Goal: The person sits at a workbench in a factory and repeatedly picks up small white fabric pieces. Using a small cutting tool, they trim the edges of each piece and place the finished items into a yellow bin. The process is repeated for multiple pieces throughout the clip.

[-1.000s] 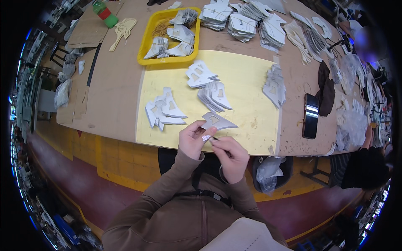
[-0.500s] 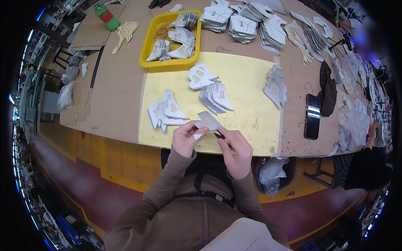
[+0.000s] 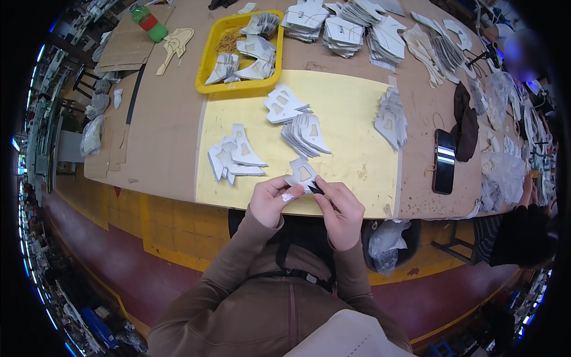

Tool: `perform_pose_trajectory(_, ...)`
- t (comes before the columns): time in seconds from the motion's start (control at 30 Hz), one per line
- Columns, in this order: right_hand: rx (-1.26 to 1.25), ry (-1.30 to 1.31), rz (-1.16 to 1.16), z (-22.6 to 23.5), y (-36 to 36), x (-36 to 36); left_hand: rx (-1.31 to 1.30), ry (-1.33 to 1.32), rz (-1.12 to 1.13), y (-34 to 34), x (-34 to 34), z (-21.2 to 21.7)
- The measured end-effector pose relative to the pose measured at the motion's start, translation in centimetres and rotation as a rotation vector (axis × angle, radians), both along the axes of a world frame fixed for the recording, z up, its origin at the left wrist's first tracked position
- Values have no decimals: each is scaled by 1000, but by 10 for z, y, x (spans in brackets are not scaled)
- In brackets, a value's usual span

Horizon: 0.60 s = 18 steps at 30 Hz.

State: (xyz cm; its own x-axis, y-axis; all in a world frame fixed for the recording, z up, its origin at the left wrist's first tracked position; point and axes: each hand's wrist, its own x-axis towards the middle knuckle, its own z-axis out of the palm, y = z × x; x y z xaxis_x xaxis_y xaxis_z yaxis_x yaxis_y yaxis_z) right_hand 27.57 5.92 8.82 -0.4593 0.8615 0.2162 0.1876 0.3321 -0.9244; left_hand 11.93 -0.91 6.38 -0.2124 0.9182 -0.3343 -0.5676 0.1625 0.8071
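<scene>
Between the fingers of my left hand is a white cut piece with an angular window in it, probably a shoe-upper part. My right hand pinches a small black pointed thing against the piece's right edge; its kind is too small to make out. A silvery patch shows on my left thumb. Just beyond my hands lie a fanned stack of similar white pieces, another stack behind it, and a loose pile to the left.
A yellow sheet covers the table's middle. At its right edge lies another stack. Farther off stand a yellow basket with bundled pieces and rubber bands, and a green bottle. A phone and dark cloth lie right.
Both hands have shifted slightly to the right. The white piece has turned between them, and more of the black thing now shows at its edge.
</scene>
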Motion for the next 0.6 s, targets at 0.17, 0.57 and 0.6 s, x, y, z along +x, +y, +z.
perform_pose_trajectory(0.17, -83, 66, -12, 2, -3, -3, 64, -25, -12, -1, -1, 1)
perform_pose_trajectory(0.57, -151, 77, -15, 5, -3, -3, 58, -61, -13, -3, -3, -3)
perform_pose_trajectory(0.6, -176, 97, -30, 6, -4, -4, 61, -72, -4, -4, -3, -2)
